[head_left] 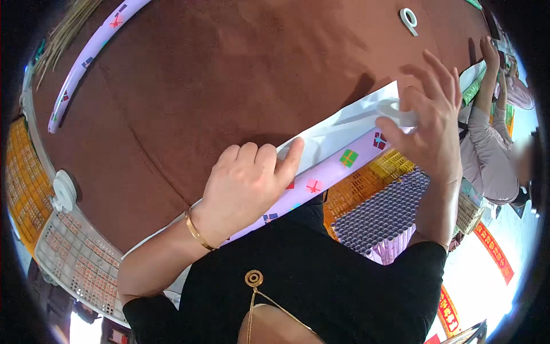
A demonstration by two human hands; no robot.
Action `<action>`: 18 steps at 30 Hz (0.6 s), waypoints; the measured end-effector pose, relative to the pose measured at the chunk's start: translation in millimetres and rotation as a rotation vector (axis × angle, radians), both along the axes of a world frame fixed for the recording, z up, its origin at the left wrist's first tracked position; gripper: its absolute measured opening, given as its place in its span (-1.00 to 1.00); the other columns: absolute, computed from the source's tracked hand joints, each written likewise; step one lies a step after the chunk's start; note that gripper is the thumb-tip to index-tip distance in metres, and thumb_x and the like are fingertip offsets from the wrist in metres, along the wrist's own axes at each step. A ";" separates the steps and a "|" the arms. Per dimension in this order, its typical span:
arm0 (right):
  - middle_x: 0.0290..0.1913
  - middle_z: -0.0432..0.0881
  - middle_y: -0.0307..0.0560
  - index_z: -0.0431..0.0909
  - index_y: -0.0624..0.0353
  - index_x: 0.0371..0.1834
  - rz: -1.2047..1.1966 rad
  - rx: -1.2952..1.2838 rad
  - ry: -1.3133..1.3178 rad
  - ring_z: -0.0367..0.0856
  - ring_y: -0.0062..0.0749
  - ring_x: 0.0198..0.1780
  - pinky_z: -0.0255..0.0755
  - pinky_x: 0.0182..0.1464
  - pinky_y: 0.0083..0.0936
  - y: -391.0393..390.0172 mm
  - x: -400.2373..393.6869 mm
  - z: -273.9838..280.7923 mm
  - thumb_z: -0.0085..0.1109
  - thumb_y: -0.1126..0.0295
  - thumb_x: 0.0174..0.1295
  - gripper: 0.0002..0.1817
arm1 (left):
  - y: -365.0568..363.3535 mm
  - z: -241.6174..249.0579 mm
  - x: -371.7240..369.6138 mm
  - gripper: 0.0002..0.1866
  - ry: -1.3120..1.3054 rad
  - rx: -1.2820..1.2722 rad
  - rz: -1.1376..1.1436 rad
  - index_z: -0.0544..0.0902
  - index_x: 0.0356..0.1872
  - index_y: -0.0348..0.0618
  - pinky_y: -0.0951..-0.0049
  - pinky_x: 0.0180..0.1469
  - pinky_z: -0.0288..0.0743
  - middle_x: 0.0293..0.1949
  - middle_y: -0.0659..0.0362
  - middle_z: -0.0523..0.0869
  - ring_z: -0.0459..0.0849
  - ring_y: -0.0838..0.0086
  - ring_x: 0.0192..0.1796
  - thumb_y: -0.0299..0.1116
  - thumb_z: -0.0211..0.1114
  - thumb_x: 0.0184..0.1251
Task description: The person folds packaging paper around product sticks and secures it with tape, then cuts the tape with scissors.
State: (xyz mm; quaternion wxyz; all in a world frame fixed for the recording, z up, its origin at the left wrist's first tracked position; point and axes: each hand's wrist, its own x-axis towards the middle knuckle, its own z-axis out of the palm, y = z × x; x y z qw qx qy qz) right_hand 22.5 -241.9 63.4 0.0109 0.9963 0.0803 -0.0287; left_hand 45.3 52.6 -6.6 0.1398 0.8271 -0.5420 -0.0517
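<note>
Brown tabletop [229, 74] behind both hands — left hand [246, 183] curled, pressing the wrapped tube [326, 172] under its fingers; right hand [429, 126] pinches a white tape roll [398, 112] just above the tube's far end

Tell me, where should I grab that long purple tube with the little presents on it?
Grab the purple tube around its bare middle, coming down from above. It lies flat along the edge of the brown table, so the top is free. The left hand rests on one part, and the right hand, holding a tape roll, is by its far end.
</note>
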 end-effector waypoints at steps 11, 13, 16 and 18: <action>0.21 0.60 -0.01 0.43 0.13 -0.55 -0.034 -0.015 -0.094 0.27 0.14 0.50 0.00 0.47 0.23 -11.2 -3.8 -7.3 0.44 0.31 -0.11 -0.69 | -4.8 5.4 -0.9 -0.52 0.021 0.037 0.013 0.58 0.26 -0.09 0.46 -0.39 0.34 -0.50 0.29 0.36 0.43 0.52 -0.46 -0.38 0.22 0.28; 0.20 0.60 -0.01 0.42 0.13 -0.55 -0.036 -0.019 -0.095 0.27 0.14 0.50 -0.02 0.47 0.26 -10.9 -2.9 -9.4 0.45 0.31 -0.11 -0.69 | -5.1 5.4 -0.9 -0.51 0.028 0.044 0.018 0.57 0.28 -0.09 0.45 -0.39 0.35 -0.50 0.29 0.35 0.43 0.51 -0.46 -0.38 0.22 0.29; 0.19 0.60 -0.02 0.52 0.15 -0.52 -0.059 -0.019 -0.085 0.28 0.09 0.49 -0.08 0.50 0.25 -9.1 -0.4 -11.2 0.46 0.27 -0.11 -0.72 | -5.8 5.3 -1.2 -0.49 0.007 0.060 0.009 0.55 0.31 -0.10 0.45 -0.39 0.34 -0.51 0.28 0.36 0.43 0.50 -0.47 -0.38 0.22 0.30; 0.17 0.60 -0.04 0.61 0.16 -0.50 -0.079 -0.014 -0.077 0.29 0.03 0.48 -0.12 0.53 0.21 -7.6 1.6 -11.8 0.46 0.22 -0.12 -0.73 | -6.2 8.6 -0.8 -0.48 0.042 0.077 0.011 0.55 0.32 -0.13 0.45 -0.39 0.34 -0.52 0.28 0.36 0.44 0.50 -0.48 -0.39 0.22 0.29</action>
